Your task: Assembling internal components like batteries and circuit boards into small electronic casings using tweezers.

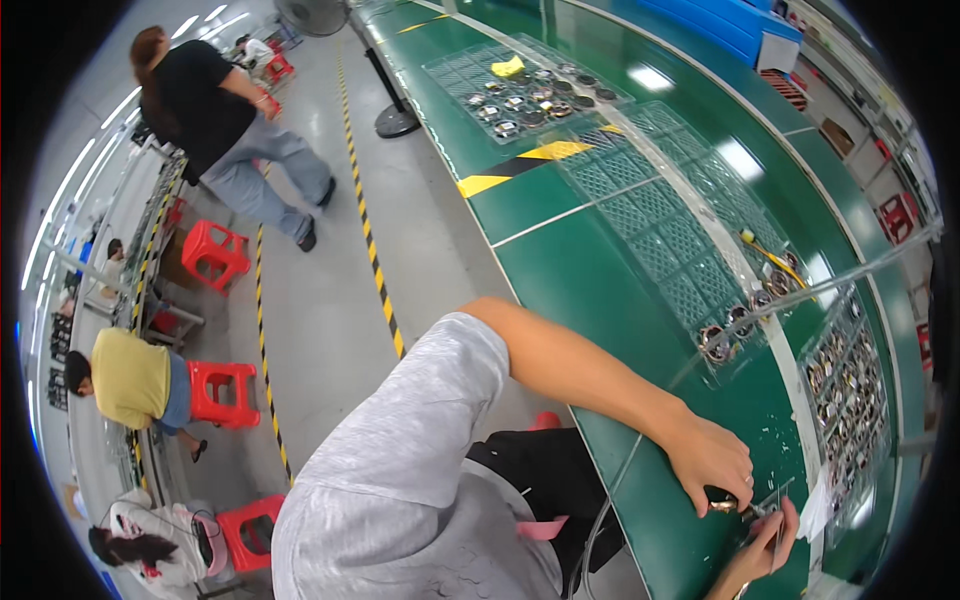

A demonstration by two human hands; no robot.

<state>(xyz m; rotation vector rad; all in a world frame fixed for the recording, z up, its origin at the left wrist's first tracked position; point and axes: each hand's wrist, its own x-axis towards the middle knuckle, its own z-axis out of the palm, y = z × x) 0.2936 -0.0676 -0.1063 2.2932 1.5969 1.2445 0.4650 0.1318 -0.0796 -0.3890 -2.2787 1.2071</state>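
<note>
My left arm, in a grey sleeve, reaches across the green workbench. Closed fingers of my left hand grip a small round metallic part with a dark and gold look. Just below it, the bent fingers of my right hand pinch a thin, pale, straight piece close to that part; its kind is too small to make out. Both hands work close together over the bench, with small white scraps scattered nearby. The fingertips partly hide what they hold.
A clear tray full of round parts lies beyond my hands. Farther up are a mostly bare clear tray and another tray with round parts. Red stools and several people are across the aisle. A clear bar crosses above the bench.
</note>
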